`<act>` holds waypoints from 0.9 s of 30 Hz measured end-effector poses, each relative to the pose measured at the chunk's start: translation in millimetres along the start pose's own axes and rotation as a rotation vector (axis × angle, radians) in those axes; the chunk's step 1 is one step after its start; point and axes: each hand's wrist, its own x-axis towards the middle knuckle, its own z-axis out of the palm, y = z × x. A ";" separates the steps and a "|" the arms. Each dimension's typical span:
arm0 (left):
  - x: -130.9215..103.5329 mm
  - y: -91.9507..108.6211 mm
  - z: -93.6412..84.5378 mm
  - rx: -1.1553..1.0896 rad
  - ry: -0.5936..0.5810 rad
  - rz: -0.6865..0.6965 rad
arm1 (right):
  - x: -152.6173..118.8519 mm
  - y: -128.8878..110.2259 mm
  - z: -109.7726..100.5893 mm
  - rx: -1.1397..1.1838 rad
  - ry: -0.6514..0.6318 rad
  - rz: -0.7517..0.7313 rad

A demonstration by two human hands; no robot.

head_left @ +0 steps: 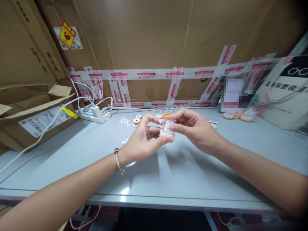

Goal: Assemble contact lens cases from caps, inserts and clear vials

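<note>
Above the middle of the table, a small clear plastic piece with a white and orange base [167, 131] is held between both hands. My left hand [145, 138] grips its lower part, thumb in front and fingers behind. The fingertips of my right hand [190, 126] pinch its clear upper part from the right. Just behind the hands lie round orange and white parts [136, 120], and a row of clear plastic parts [166, 109] stands behind those. Small white pieces [125, 121] are scattered to the left.
A white power strip [93, 116] with cables and an open cardboard box [40, 112] are at the left. Assembled clear and orange pieces [247, 115], a blurred upright screen [232, 93] and a paper bag [281, 96] are at the right. Large cardboard [144, 38] backs the table [192, 189].
</note>
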 end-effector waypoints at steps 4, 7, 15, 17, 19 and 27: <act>-0.8 1.3 0.4 -0.017 -0.018 0.016 | -3.1 -5.4 2.0 -0.051 0.006 -0.023; -1.0 3.5 -0.4 -0.023 -0.026 0.024 | -5.1 -10.5 3.2 -0.100 0.002 -0.039; -0.7 0.3 0.2 0.034 0.027 0.039 | -5.7 -2.5 7.2 -0.058 0.066 -0.091; -1.1 -1.8 2.0 0.073 0.058 0.034 | -6.0 1.8 9.7 -0.039 0.111 -0.099; -1.4 -3.3 4.3 0.104 0.090 0.024 | -6.2 4.9 11.7 -0.023 0.142 -0.101; 6.2 -3.5 0.1 0.059 0.245 0.032 | -3.4 11.0 12.8 0.125 0.207 -0.026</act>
